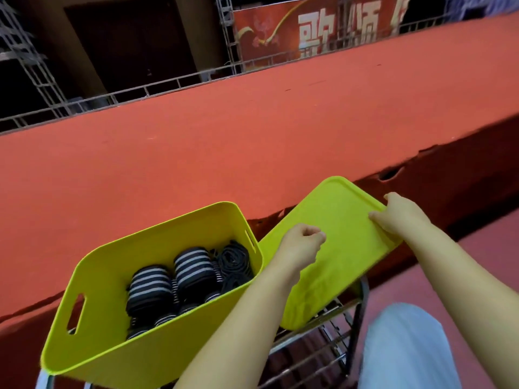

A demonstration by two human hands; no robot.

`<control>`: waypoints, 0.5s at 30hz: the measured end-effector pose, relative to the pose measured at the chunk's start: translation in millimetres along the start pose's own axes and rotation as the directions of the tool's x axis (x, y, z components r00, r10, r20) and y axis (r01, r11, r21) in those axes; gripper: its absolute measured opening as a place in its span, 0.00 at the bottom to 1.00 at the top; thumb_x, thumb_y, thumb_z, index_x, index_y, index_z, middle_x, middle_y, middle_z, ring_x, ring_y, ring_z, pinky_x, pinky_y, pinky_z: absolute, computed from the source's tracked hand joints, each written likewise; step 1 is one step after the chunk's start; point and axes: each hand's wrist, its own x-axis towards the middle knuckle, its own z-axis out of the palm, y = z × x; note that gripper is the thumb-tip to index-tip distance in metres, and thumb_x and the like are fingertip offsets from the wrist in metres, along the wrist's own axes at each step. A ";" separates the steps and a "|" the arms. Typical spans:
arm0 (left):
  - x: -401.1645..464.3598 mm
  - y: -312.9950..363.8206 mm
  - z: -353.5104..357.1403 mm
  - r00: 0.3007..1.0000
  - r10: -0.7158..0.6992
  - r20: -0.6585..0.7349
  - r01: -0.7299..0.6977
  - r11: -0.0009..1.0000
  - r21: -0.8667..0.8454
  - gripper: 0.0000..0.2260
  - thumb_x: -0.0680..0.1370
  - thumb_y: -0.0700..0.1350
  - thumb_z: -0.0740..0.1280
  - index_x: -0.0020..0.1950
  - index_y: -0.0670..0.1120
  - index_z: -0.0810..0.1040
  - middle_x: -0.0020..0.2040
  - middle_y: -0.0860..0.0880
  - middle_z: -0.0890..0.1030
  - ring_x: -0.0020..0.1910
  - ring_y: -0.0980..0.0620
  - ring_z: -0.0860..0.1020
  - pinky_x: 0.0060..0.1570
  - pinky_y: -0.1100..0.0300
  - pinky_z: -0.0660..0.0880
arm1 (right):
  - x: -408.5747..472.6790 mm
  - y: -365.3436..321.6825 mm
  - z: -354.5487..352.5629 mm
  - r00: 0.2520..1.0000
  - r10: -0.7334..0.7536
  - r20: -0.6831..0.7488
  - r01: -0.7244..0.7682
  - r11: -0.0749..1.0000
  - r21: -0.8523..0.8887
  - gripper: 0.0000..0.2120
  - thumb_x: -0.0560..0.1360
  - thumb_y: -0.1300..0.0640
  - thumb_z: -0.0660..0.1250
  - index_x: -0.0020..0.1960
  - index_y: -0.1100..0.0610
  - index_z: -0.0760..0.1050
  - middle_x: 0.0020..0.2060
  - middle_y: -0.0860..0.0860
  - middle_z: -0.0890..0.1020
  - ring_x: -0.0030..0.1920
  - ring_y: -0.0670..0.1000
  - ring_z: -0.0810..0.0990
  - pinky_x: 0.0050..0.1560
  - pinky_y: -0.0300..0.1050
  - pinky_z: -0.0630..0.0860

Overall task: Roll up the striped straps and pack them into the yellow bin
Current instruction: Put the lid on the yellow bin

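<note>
Holding the yellow lid at its 3 o'clock edge, right hand pinches it; left hand rests curled on top, grasp unclear. Yellow bin of rolled striped straps sits at 9 o'clock, nearer left hand.

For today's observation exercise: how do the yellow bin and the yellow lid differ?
The bin is deep, with handle slots; the lid is a flat panel. The bin holds rolled striped straps; the lid carries nothing. No hand touches the bin; the right hand grips the lid's edge. Both are the same yellow-green.
</note>
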 end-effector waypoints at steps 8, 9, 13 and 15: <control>4.5 3.2 -4.8 0.997 -0.014 -0.075 0.011 0.999 -0.037 0.05 0.83 0.49 0.59 0.54 0.51 0.72 0.46 0.56 0.71 0.44 0.55 0.72 0.59 0.48 0.73 | 0.6 7.0 -39.9 0.969 -0.082 -0.233 0.203 0.798 0.567 0.11 0.75 0.58 0.68 0.55 0.61 0.80 0.47 0.58 0.82 0.47 0.55 0.79 0.53 0.53 0.76; 3.9 5.1 -5.5 0.995 0.005 -0.102 -0.008 1.000 -0.030 0.06 0.83 0.50 0.59 0.57 0.50 0.72 0.47 0.56 0.71 0.42 0.58 0.71 0.54 0.52 0.73 | -0.7 7.6 -51.3 0.957 -0.072 -0.282 0.234 0.767 0.598 0.11 0.76 0.58 0.68 0.56 0.60 0.80 0.48 0.58 0.82 0.46 0.55 0.79 0.53 0.52 0.76; 0.1 16.0 -17.2 0.954 0.106 -0.281 -0.118 0.993 -0.024 0.13 0.82 0.50 0.61 0.66 0.51 0.70 0.66 0.52 0.68 0.48 0.59 0.73 0.42 0.62 0.70 | -13.4 10.4 -96.4 0.931 -0.002 -0.364 0.293 0.598 0.746 0.13 0.77 0.58 0.66 0.60 0.59 0.78 0.47 0.55 0.82 0.37 0.45 0.78 0.33 0.30 0.74; -4.8 22.1 -33.6 0.899 0.161 -0.408 -0.178 0.984 -0.004 0.15 0.81 0.49 0.62 0.67 0.52 0.69 0.71 0.50 0.63 0.65 0.50 0.68 0.55 0.56 0.70 | -24.0 4.2 -108.7 0.932 0.004 -0.363 0.317 0.478 0.819 0.13 0.77 0.58 0.66 0.61 0.58 0.77 0.38 0.48 0.84 0.32 0.39 0.79 0.31 0.29 0.74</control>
